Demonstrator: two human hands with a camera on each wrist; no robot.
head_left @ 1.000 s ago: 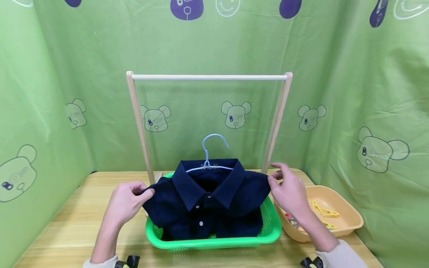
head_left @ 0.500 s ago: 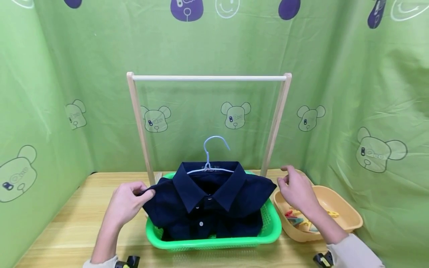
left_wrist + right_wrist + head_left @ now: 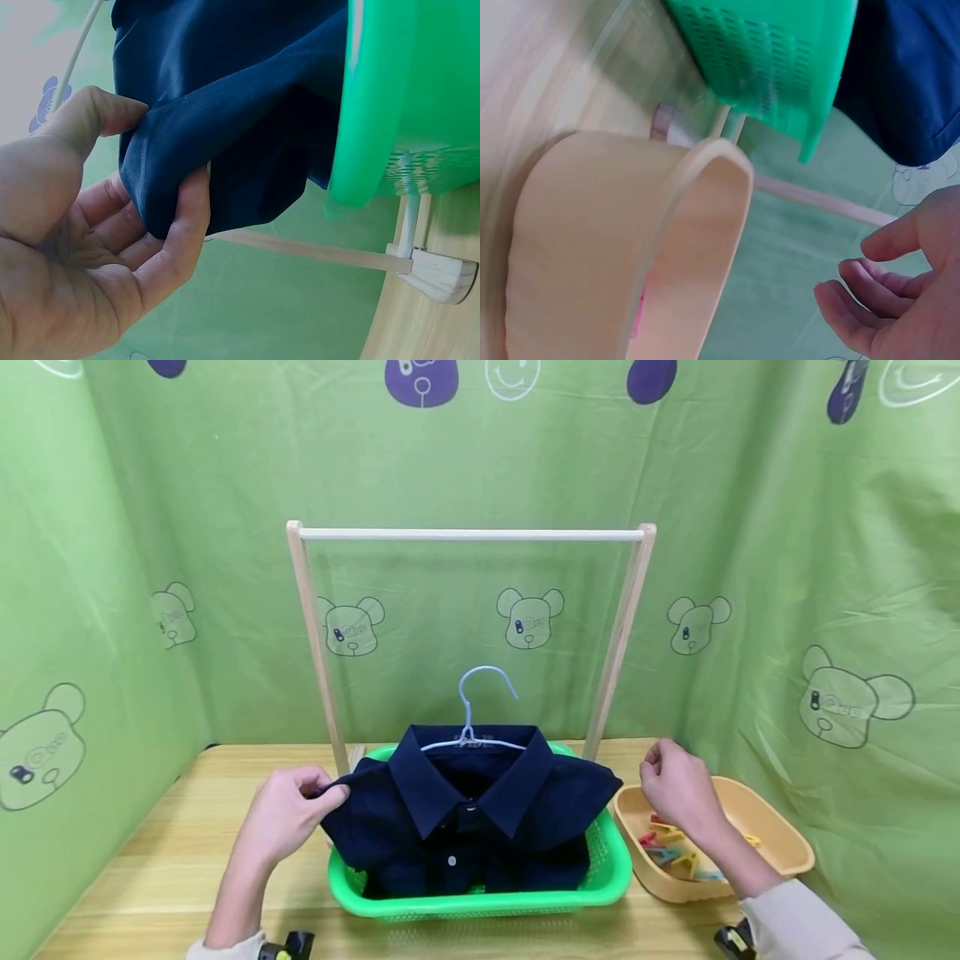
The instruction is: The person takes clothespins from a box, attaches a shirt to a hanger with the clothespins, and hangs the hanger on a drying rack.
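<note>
Green cloth walls (image 3: pixel 480 460) on three sides: back, left, right. Soft folds, more wrinkles on right side. Bear faces (image 3: pixel 529 625) with round ears, dark thin lines, in row across back cloth; more bears on side cloths. Near top, big purple shapes (image 3: pixel 651 380) and white smiley face (image 3: pixel 512 378). Below, wood table (image 3: pixel 172 843), light yellow-brown, stripy. Light bright; left cloth looks palest, with whitish shine.

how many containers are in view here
2: the green basket holding the navy shirt, and the pale orange tub to its right, near the right hand. No others show.
</note>
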